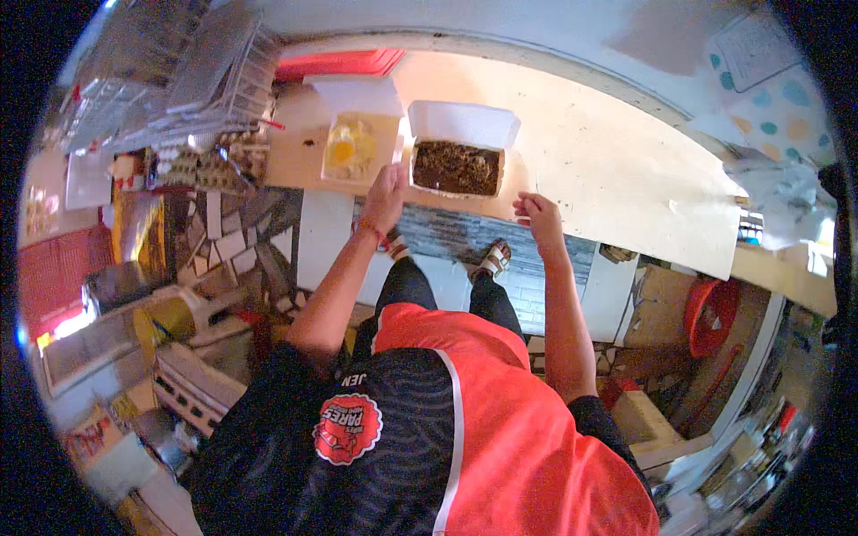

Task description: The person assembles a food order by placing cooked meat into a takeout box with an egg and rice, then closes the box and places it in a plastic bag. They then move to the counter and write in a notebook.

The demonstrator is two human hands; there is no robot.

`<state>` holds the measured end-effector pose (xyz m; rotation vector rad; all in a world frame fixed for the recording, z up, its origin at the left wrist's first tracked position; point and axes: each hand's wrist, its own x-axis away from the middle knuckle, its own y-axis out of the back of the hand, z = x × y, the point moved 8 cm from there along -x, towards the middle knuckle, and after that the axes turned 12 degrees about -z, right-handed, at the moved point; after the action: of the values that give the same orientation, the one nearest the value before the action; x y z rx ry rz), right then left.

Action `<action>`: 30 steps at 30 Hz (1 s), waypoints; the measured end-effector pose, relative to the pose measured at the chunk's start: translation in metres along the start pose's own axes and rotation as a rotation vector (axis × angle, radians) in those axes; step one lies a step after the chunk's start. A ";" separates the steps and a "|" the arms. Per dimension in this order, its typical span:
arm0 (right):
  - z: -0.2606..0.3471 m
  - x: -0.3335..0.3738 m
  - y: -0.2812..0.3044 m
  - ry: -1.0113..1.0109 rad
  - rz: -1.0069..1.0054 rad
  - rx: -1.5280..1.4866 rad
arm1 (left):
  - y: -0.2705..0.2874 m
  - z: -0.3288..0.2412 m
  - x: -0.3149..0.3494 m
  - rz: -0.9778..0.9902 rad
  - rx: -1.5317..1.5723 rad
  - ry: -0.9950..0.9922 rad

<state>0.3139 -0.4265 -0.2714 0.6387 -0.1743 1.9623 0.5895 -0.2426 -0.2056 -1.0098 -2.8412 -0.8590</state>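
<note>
Dark-filled takeout box (458, 170) lengthwise along the table's front edge (626, 236), just right of the nearer left hand (385, 198), grip unclear; right hand (542, 217) loosely curled

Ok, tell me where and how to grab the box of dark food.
Probably by its two side walls, low down: left hand from the left, right hand from the right. The box sits flat on the table, and its lid stands open at the far side, so that flap looks a poor grip. The top is open over the dark food, so keep it level.
</note>
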 end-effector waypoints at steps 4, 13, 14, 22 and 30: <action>0.016 -0.019 -0.020 0.041 0.046 0.055 | -0.020 0.010 -0.024 -0.146 -0.094 -0.102; 0.001 -0.049 -0.042 -0.019 0.022 -0.036 | -0.056 0.023 -0.049 -0.150 -0.418 -0.071; 0.003 -0.050 -0.044 0.029 0.038 -0.012 | -0.056 0.021 -0.052 -0.196 -0.444 -0.122; 0.013 -0.043 -0.028 0.077 0.091 -0.030 | -0.069 0.029 -0.056 -0.041 -0.159 0.076; 0.014 -0.057 0.025 0.089 0.084 0.042 | -0.129 0.041 -0.060 0.087 -0.125 0.010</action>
<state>0.3164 -0.4888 -0.2841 0.5778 -0.1061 2.0758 0.5680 -0.3403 -0.3151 -1.1287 -2.7416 -1.0415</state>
